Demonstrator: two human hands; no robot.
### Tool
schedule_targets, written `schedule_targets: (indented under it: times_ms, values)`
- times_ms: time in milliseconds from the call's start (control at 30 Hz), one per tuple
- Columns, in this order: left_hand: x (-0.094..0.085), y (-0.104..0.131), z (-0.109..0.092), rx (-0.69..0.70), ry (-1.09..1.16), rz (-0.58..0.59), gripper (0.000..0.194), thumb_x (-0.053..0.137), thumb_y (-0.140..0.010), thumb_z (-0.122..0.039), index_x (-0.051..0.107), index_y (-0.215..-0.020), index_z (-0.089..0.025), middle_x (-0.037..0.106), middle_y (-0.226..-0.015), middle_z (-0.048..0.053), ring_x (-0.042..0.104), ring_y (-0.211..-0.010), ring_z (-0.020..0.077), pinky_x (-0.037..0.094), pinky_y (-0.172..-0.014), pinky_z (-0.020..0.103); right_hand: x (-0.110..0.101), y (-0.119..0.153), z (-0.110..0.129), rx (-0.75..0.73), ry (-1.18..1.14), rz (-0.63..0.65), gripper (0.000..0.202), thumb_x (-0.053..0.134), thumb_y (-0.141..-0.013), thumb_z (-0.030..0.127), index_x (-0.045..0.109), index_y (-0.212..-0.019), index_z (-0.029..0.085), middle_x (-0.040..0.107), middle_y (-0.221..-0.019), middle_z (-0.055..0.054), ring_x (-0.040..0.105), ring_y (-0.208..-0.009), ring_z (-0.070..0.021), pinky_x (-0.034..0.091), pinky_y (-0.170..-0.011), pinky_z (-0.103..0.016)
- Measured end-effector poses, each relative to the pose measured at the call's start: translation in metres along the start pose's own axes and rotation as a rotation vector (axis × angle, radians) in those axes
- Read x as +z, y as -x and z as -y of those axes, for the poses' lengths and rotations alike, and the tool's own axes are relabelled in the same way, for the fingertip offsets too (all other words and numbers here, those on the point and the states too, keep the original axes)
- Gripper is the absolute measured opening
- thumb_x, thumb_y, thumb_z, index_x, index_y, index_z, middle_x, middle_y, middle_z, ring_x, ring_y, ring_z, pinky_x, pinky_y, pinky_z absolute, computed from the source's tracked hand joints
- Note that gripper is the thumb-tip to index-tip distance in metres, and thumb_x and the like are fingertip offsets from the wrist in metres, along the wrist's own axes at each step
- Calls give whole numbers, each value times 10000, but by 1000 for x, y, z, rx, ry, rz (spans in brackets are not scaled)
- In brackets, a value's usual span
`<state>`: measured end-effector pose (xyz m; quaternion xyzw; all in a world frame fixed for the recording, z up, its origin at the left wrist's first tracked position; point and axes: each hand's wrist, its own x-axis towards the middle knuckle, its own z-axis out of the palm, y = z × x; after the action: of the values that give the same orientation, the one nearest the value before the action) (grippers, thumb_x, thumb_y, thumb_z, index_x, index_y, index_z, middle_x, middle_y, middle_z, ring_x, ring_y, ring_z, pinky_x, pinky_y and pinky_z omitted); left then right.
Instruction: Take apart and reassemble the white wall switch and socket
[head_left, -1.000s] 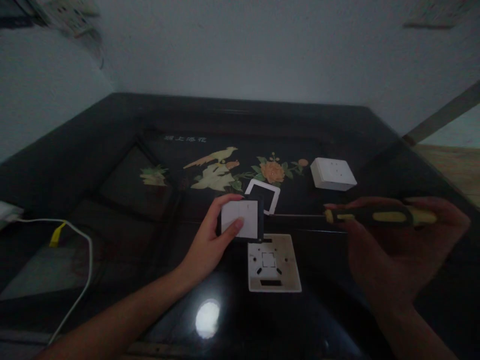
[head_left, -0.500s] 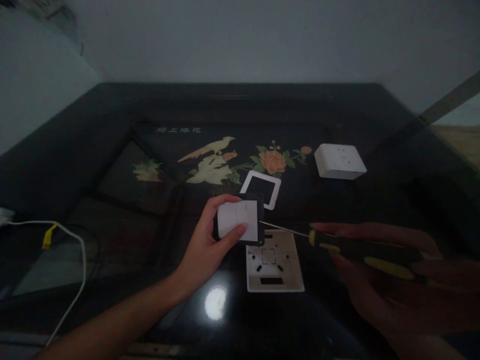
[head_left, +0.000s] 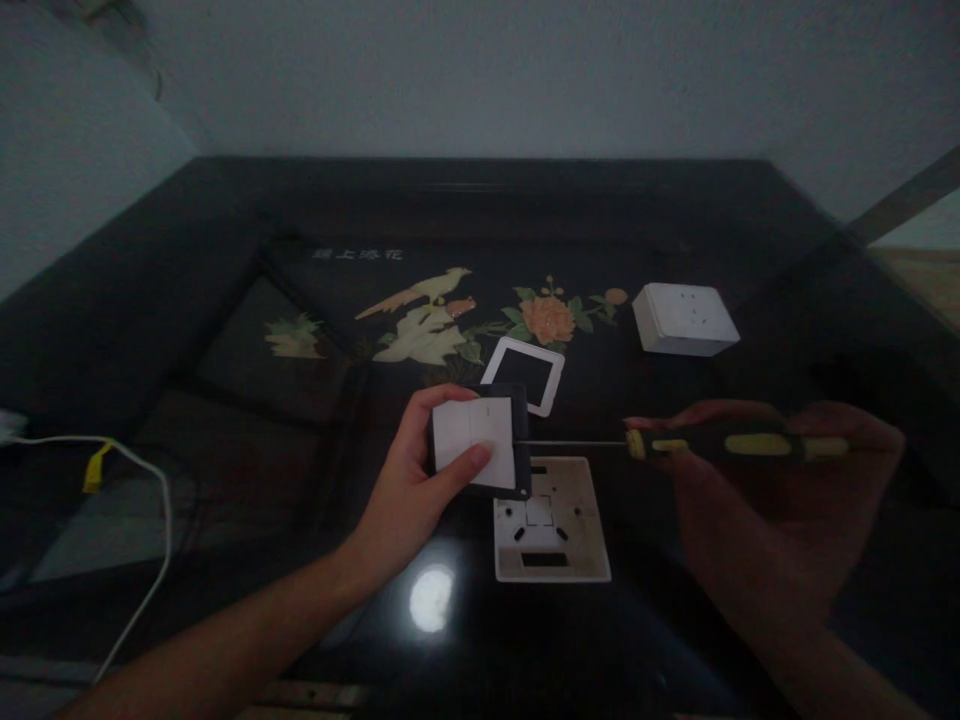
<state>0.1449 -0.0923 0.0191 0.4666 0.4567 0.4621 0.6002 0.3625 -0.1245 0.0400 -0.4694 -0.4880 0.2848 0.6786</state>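
My left hand (head_left: pixel 420 465) grips a wall switch (head_left: pixel 491 420) with white rockers and a dark frame, thumb pressed on its face. In my right hand (head_left: pixel 765 510) is a screwdriver (head_left: pixel 750 443) with a black and yellow handle, fingers wrapped round it. Its thin shaft points left, and the tip meets the switch's right edge beside the white rocker. Just below the switch lies a white back box (head_left: pixel 553 560), open side up, its upper left corner partly covered. A white square frame (head_left: pixel 551 385) lies behind the switch.
A white socket box (head_left: pixel 686 320) stands at the right on the glossy black table (head_left: pixel 480 215), which bears a bird and flower picture. At the left runs a white cable (head_left: pixel 168 520) with a yellow tag (head_left: pixel 96 468). A wall rises behind the table.
The screwdriver has swung from a slant to nearly level, its tip still at the switch's right edge. My right hand has turned and risen slightly; my left hand hardly moved.
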Motion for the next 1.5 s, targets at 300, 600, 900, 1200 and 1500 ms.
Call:
schedule_targets:
  times_ms: [300,600,900,1200,1500]
  values:
    - [-1,-1,0,-78,86,-12,378,773,-803,-324,541,-1101,-299,597,-911,-37,572,-790,112,542,-674,190,7,-1,-9,153,-231,-36,479,697,-732,-8,472,-991,326,696,-904,77,694,-847,-131,635,-839,-355]
    - [4,-5,-11,-198,308,8,436,830,-739,-303,540,-1062,-266,616,-905,-33,602,-760,96,555,-629,156,8,5,-10,114,-163,-37,463,704,-738,24,462,-988,330,658,-908,65,663,-886,-151,604,-906,-423]
    - [3,-8,-11,-146,239,-68,451,817,-740,-310,537,-1093,-274,605,-945,-24,607,-820,117,569,-681,187,-5,-19,-21,205,-153,-61,249,685,-826,169,556,-1004,287,726,-881,29,723,-836,-175,619,-727,-332]
    - [-2,-11,-8,-64,130,-98,398,782,-779,-321,547,-1097,-285,589,-914,-33,558,-775,101,516,-659,162,-8,-19,-53,490,151,185,326,812,-689,363,585,-879,227,710,-857,-7,702,-742,-180,585,-671,-320]
    - [-1,-1,-3,40,-54,34,355,740,-823,-316,545,-1118,-293,586,-938,-31,573,-833,131,511,-701,197,-6,-20,-60,98,638,451,80,708,-772,255,646,-814,227,678,-824,-34,628,-791,-222,512,-706,-369]
